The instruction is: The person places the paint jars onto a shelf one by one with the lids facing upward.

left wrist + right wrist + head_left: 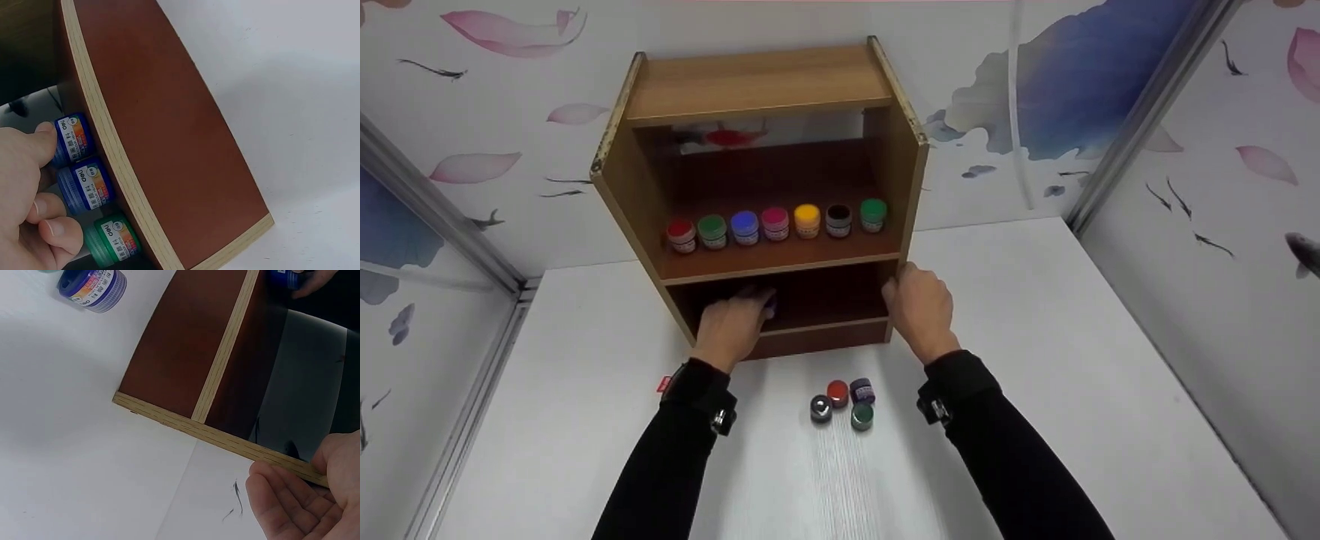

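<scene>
A small wooden shelf unit (pixel 780 268) stands on the white table. My left hand (pixel 733 322) reaches into its lower compartment and holds a blue paint jar (pixel 74 138) at the end of a row. Beside that jar, in the left wrist view, are a second blue paint jar (pixel 86 184) and a green paint jar (pixel 112 239), with curled fingers (pixel 62 233) close to them. My right hand (pixel 921 309) grips the unit's right side panel (pixel 242 446), thumb on the inner side and fingers outside.
On the middle shelf stands a row of paint jars (pixel 775 223) with coloured lids. In front of the unit are a red jar (pixel 838 393), a purple jar (pixel 862 391), a dark jar (pixel 821 409) and a green jar (pixel 862 416). Patterned wall panels (pixel 780 22) stand behind and at both sides.
</scene>
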A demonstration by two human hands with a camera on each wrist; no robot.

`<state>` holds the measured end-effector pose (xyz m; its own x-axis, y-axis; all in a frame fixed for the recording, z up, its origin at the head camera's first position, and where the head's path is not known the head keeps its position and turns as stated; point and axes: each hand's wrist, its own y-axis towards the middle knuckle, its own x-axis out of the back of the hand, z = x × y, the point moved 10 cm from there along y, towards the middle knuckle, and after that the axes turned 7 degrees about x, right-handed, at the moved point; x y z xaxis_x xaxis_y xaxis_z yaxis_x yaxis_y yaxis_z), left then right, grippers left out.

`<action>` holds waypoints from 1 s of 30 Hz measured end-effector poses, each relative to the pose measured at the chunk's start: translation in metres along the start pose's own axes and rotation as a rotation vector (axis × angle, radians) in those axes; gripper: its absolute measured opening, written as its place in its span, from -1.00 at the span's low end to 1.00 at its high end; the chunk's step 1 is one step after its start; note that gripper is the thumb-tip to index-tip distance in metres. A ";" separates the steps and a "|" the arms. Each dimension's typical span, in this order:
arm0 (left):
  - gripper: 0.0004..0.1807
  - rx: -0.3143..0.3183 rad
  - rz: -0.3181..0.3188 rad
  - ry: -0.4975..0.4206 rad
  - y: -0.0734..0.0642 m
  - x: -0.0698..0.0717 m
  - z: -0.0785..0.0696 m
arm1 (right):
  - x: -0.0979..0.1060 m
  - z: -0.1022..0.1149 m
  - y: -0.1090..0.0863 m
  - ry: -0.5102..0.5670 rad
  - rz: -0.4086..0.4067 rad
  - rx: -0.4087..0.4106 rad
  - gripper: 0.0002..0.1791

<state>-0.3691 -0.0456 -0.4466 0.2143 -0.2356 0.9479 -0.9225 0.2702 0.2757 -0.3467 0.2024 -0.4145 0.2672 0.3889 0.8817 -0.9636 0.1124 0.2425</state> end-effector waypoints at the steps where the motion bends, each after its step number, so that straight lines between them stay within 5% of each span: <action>1: -0.64 -0.001 -0.003 -0.001 0.000 0.000 0.000 | 0.000 0.000 0.000 0.001 0.000 0.001 -0.72; 18: -0.65 0.016 -0.004 0.007 -0.001 0.001 0.000 | 0.003 0.006 -0.001 -0.026 -0.024 0.048 -0.72; 26: -0.29 0.057 0.106 -0.080 -0.004 -0.001 0.007 | 0.002 0.004 -0.001 -0.011 -0.024 0.038 -0.71; 30: -0.26 0.000 0.064 -0.138 -0.014 0.006 0.007 | 0.002 0.002 0.000 -0.009 -0.019 0.031 -0.71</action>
<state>-0.3576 -0.0569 -0.4460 0.1086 -0.3435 0.9329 -0.9330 0.2888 0.2149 -0.3459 0.2008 -0.4122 0.2854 0.3791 0.8802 -0.9581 0.0911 0.2715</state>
